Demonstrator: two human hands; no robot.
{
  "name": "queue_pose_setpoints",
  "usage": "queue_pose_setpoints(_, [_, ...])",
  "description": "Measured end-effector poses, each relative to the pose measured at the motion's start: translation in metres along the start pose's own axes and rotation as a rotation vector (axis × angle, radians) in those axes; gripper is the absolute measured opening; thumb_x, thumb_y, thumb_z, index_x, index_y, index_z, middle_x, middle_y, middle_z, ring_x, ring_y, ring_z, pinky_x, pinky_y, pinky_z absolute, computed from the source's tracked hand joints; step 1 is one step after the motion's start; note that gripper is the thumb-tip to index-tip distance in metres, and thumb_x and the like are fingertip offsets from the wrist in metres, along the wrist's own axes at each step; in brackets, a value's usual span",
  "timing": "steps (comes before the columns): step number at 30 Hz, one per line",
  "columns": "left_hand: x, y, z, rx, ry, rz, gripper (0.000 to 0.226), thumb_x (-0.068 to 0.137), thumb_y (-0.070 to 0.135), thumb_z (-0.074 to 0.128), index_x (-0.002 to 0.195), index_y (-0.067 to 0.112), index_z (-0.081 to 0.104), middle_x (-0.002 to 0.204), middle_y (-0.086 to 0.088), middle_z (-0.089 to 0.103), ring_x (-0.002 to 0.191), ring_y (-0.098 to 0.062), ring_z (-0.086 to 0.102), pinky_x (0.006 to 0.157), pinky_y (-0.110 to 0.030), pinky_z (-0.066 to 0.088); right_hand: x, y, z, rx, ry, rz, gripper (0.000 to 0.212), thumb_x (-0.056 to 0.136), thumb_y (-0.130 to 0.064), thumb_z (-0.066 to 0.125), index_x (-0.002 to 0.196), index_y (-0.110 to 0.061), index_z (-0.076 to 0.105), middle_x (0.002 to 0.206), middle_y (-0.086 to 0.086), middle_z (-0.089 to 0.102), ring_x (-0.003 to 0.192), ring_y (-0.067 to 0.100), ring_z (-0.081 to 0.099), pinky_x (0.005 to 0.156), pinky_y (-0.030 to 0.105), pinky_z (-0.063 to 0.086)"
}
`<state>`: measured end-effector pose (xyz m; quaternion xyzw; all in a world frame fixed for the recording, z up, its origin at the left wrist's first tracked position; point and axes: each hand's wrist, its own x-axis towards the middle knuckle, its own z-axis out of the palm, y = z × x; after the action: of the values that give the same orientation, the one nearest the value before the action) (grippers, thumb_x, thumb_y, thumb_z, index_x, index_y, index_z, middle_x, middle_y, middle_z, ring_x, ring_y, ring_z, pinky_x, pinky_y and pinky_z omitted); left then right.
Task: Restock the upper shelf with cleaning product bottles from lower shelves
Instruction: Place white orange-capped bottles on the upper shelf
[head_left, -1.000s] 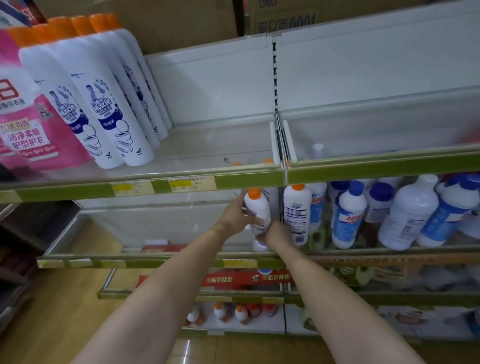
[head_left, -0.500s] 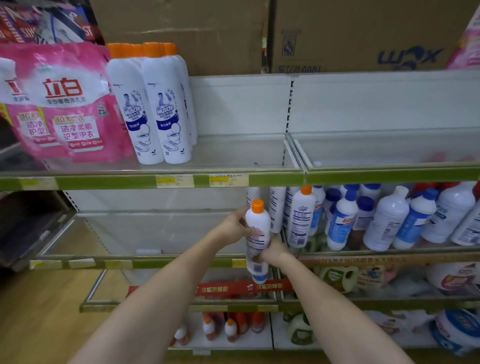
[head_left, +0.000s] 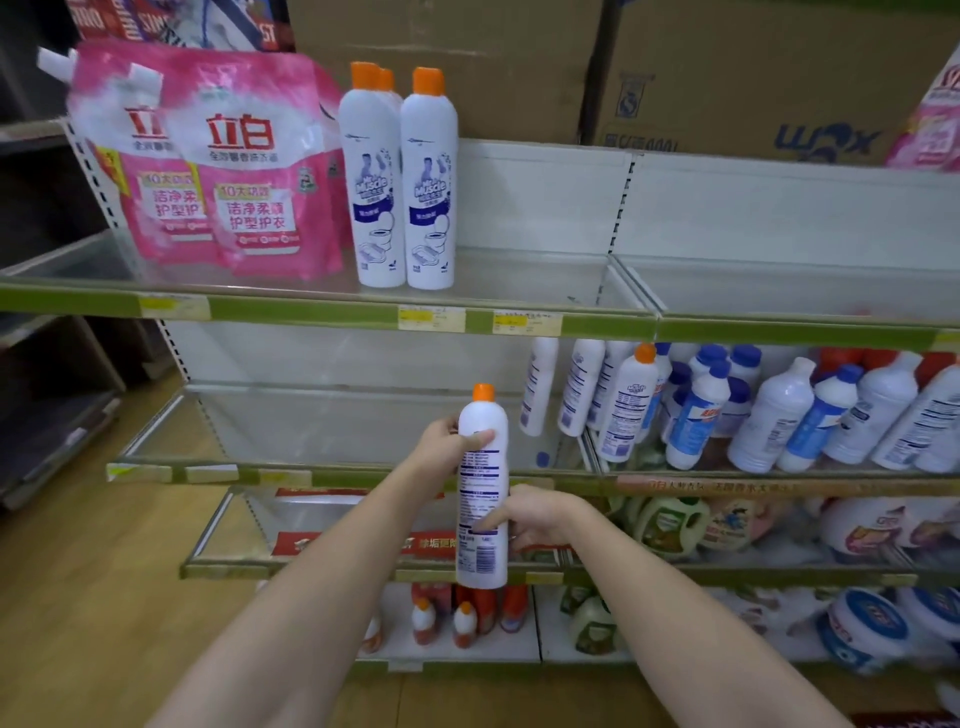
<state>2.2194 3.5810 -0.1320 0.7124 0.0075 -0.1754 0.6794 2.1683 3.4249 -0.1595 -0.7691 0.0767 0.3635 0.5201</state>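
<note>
Upper shelf (head_left: 332, 309): pink refill pouches (head_left: 228, 171) at left, then only a short row of orange-capped white bottles (head_left: 402, 182); long bare run to the right. Middle shelf (head_left: 779, 483): several matching bottles (head_left: 626, 405) among blue-capped ones (head_left: 701, 415). Held bottle (head_left: 482, 488): upright, in front of the shelving, below upper-shelf level, back label facing out. Left hand (head_left: 441, 448) wrapped round its shoulder; right hand (head_left: 535, 514) gripping lower body. Judged early: one lift under way, most restocking left.
</note>
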Motion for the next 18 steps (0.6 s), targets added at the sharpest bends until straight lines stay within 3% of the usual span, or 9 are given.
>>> queue_pose_setpoints(3, [-0.012, 0.002, -0.012, -0.025, 0.082, -0.008, 0.046, 0.085, 0.019, 0.078, 0.123, 0.002, 0.058, 0.106, -0.013, 0.071, 0.092, -0.028, 0.070, 0.079, -0.039, 0.058, -0.001, 0.002, 0.026, 0.058, -0.018, -0.030, 0.049, 0.081, -0.012, 0.080, 0.128, -0.016, 0.064, 0.118, 0.002, 0.074, 0.113, 0.022, 0.069, 0.105, 0.046, 0.050])
queue_pose_setpoints(7, [-0.025, 0.006, -0.028, 0.020, 0.112, -0.020, 0.045, 0.084, 0.024, 0.080, 0.118, 0.003, 0.059, 0.103, -0.013, 0.072, 0.083, -0.024, 0.071, 0.065, -0.031, 0.056, -0.003, 0.000, 0.053, 0.126, -0.020, -0.065, 0.056, 0.079, -0.017, 0.082, 0.130, -0.016, 0.060, 0.120, 0.003, 0.073, 0.117, 0.024, 0.067, 0.109, 0.050, 0.047])
queue_pose_setpoints(11, [-0.033, 0.011, -0.034, 0.001, 0.112, -0.048, 0.046, 0.089, 0.026, 0.074, 0.123, 0.001, 0.056, 0.107, -0.015, 0.071, 0.081, -0.025, 0.070, 0.059, -0.029, 0.052, -0.012, -0.012, 0.068, 0.054, 0.067, -0.086, 0.048, 0.081, -0.019, 0.079, 0.126, -0.016, 0.064, 0.116, 0.002, 0.075, 0.112, 0.024, 0.069, 0.104, 0.050, 0.051])
queue_pose_setpoints(16, [-0.035, 0.021, -0.040, -0.082, 0.122, -0.073, 0.055, 0.093, 0.034, 0.068, 0.131, -0.001, 0.047, 0.118, -0.020, 0.066, 0.091, -0.031, 0.067, 0.072, -0.038, 0.056, -0.024, -0.033, 0.078, -0.015, 0.170, -0.139, 0.041, 0.084, -0.017, 0.075, 0.124, -0.017, 0.065, 0.114, 0.000, 0.075, 0.102, 0.018, 0.071, 0.085, 0.036, 0.057])
queue_pose_setpoints(18, [-0.037, 0.024, -0.043, -0.102, 0.117, -0.082, 0.067, 0.086, 0.047, 0.072, 0.131, 0.002, 0.049, 0.112, -0.017, 0.067, 0.090, -0.031, 0.068, 0.081, -0.042, 0.056, -0.026, -0.039, 0.085, -0.053, 0.200, -0.165, 0.036, 0.082, -0.019, 0.077, 0.116, -0.019, 0.067, 0.113, 0.001, 0.074, 0.103, 0.019, 0.070, 0.085, 0.038, 0.057])
